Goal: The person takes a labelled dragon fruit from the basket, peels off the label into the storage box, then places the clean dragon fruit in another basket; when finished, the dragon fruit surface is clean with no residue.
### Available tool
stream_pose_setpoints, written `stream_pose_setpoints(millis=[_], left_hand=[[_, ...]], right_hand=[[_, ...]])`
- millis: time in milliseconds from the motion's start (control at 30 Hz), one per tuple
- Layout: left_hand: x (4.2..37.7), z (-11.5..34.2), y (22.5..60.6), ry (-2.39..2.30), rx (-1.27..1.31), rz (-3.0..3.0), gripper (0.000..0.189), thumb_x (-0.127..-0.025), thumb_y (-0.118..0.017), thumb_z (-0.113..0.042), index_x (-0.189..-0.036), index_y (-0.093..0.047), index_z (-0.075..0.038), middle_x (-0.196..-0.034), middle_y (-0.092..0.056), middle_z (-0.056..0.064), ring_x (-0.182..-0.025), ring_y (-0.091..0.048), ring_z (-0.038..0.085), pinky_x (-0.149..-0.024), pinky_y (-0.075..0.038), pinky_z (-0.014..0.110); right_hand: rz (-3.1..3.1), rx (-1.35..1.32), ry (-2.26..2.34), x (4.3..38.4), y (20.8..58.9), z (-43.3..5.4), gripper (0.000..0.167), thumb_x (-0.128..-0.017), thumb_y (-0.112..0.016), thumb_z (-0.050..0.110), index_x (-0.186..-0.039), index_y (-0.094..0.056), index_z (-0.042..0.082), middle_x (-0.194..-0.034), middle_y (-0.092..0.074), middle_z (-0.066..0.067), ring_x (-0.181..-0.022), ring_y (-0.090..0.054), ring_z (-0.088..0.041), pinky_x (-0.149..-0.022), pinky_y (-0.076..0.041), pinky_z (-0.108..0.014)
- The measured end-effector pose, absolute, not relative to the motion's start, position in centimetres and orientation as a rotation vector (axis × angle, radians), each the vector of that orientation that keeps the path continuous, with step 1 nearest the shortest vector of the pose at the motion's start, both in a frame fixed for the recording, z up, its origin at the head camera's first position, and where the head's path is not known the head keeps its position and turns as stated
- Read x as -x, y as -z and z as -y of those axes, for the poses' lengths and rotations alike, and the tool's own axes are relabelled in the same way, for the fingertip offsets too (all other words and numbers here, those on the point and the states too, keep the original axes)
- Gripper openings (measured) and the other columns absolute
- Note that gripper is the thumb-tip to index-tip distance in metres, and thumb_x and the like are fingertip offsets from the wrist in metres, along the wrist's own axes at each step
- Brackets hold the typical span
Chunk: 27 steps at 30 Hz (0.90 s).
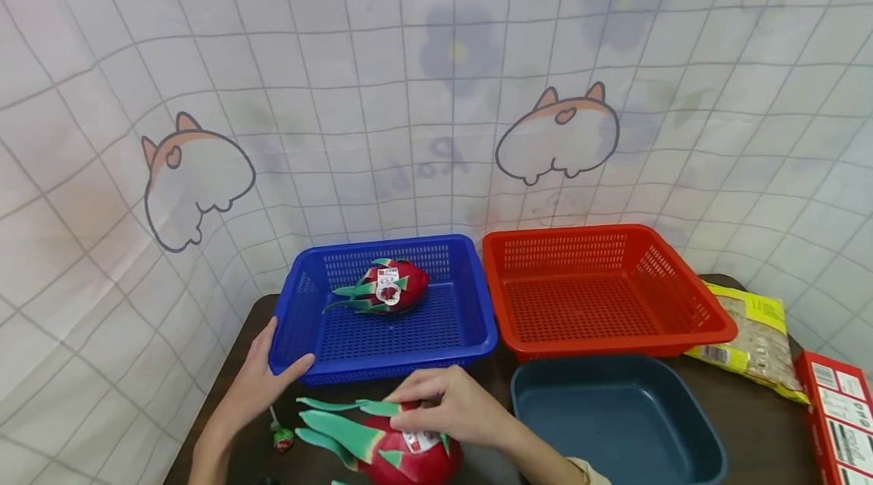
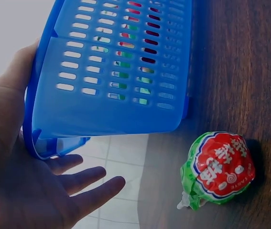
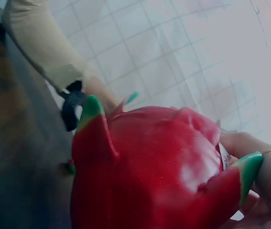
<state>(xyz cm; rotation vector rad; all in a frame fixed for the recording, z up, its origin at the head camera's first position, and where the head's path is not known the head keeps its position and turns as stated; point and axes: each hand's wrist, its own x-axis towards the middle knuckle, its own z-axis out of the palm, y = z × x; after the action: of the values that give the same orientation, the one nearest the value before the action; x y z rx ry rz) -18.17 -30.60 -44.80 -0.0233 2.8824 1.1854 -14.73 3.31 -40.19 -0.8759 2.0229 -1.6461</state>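
My right hand [image 1: 455, 405] grips a red dragon fruit [image 1: 412, 464] with long green leaf tips and a white label, above the table in front of the blue basket. Up close in the right wrist view, the dragon fruit [image 3: 149, 162] fills the lower middle, the fingers at its right side. At the front left corner of the blue basket [image 1: 398, 365], my left hand [image 1: 255, 379] touches the rim, fingers extended and thumb spread. A second dragon fruit [image 1: 411, 289] lies inside that basket. Near the left hand, a wrapped lollipop [image 2: 223, 167] in red and green lies on the table.
A red basket [image 1: 518, 345] stands right of the blue one. In front of it is a dark blue tray [image 1: 614, 424]. Farther right lie a yellow-topped bag [image 1: 753, 337] and a red box [image 1: 842, 417]. A patterned cloth [image 1: 436, 91] hangs behind the table.
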Motion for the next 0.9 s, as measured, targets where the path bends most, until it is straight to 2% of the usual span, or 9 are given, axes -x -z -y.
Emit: stream_pose_setpoints(millis=[167, 367, 600, 900], left_hand=[[17.9, 30.7, 44.7, -1.169, 0.046, -2.885, 0.103, -0.091, -0.06, -0.051, -0.156, 0.01, -0.014, -0.161, 0.001, 0.026, -0.145, -0.011, 0.053, -0.104, -0.021, 0.077], [18.1, 30.6, 44.5, -1.17, 0.045, -2.892, 0.104, -0.09, -0.06, -0.053, -0.156, 0.009, -0.013, -0.161, 0.0, 0.026, -0.144, -0.012, 0.053, -0.104, -0.021, 0.077], [18.0, 30.5, 44.7, -1.169, 0.052, -2.885, 0.104, -0.09, -0.06, -0.054, -0.156, 0.009, -0.013, -0.161, 0.0, 0.025, -0.145, -0.012, 0.053, -0.105, -0.021, 0.076], [18.2, 30.5, 44.6, -1.162, 0.061, -2.879, 0.104, -0.09, -0.06, -0.053, -0.156, 0.01, -0.015, -0.161, 0.001, 0.025, -0.145, -0.011, 0.052, -0.104, -0.021, 0.077]], right_hand=[[-1.963, 0.922, 1.614, 13.7, 42.3, -4.3, 0.021, -0.087, -0.072, 0.026, -0.107, -0.076, 0.017, -0.105, -0.073, -0.001, -0.092, -0.063, -0.003, -0.081, -0.053, -0.019], [-1.926, 1.057, 1.558, 13.9, 43.3, -5.2, 0.023, -0.089, -0.07, 0.023, -0.109, -0.075, 0.012, -0.107, -0.073, -0.009, -0.093, -0.063, 0.0, -0.083, -0.052, -0.019], [-2.033, 1.179, 1.489, 14.0, 44.1, -5.6, 0.023, -0.09, -0.07, 0.025, -0.108, -0.075, 0.011, -0.104, -0.073, -0.007, -0.091, -0.062, 0.004, -0.078, -0.053, -0.018], [-2.167, 1.134, 1.416, 13.9, 44.3, -5.6, 0.024, -0.089, -0.07, 0.029, -0.106, -0.076, 0.014, -0.103, -0.074, -0.002, -0.087, -0.058, 0.005, -0.07, -0.05, -0.014]])
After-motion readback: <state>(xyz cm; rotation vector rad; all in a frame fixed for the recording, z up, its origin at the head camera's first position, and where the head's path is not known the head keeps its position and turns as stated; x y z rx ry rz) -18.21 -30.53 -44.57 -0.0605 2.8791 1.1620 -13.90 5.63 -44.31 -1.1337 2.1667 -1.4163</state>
